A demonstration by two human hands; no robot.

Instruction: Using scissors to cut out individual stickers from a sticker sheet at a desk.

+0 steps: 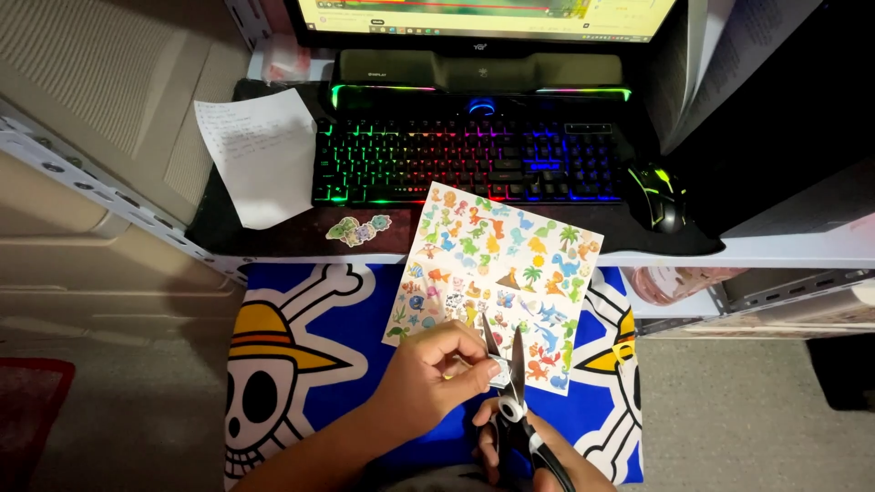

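Note:
My left hand [436, 372] pinches a small white cut-out sticker piece [492, 371] against the blades of the scissors [512, 387]. The scissors have black handles with white trim and point up, blades slightly apart, and my right hand [533, 451] grips their handles at the bottom edge. Just above lies a sheet of colourful animal stickers [506, 264], tilted, half on the desk and half over my lap. A single cut-out green sticker [358, 230] rests on the desk to the left of the sheet.
A keyboard with rainbow backlight [469, 159], a black mouse [658, 196] and a monitor [483, 18] fill the desk. A white handwritten note [260, 155] lies at left. A blue cloth with skull prints [310, 355] covers my lap.

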